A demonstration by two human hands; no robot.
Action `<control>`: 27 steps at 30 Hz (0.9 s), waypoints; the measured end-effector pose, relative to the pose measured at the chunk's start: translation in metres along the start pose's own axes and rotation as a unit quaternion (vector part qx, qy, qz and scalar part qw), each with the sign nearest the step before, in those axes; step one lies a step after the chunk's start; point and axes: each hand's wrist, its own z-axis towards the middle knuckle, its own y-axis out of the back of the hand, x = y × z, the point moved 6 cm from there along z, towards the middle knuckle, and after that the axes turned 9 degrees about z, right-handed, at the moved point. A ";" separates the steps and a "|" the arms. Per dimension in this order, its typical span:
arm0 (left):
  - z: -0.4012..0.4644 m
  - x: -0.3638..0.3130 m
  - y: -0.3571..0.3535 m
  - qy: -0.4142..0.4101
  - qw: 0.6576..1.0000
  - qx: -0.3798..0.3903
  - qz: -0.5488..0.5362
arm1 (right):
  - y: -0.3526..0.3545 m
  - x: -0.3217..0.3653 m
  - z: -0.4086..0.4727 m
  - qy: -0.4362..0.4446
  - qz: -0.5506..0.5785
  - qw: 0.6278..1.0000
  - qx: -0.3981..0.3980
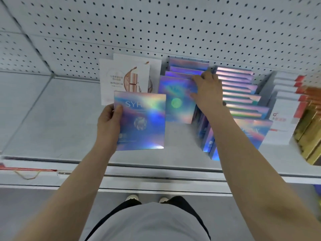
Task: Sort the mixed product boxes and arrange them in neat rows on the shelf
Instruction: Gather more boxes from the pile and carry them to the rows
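One holographic box in hand, a leaning row steadied on the shelf.

Going left to right, I see my left hand pinching a holographic box by its left edge above the shelf; that one-edge hold could let it swing or slip. Behind stand white boxes. My right hand grips the leaning middle row; if I let go too soon, I reckon it could topple forward. The right row stands close beside.
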 end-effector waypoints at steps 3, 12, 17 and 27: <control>-0.003 -0.001 -0.013 -0.008 0.999 0.034 -0.001 | 0.012 0.011 -0.011 0.028 0.178 0.982 -0.055; -0.018 -0.013 -0.074 -0.072 0.991 0.113 0.028 | 0.012 0.031 -0.058 0.028 0.379 0.903 0.202; -0.016 0.002 -0.095 -0.059 0.984 0.149 0.075 | 0.012 0.013 -0.048 0.057 0.290 0.946 0.133; -0.011 0.023 -0.114 -0.089 0.956 0.177 0.217 | -0.004 0.016 -0.026 0.102 0.081 0.991 0.029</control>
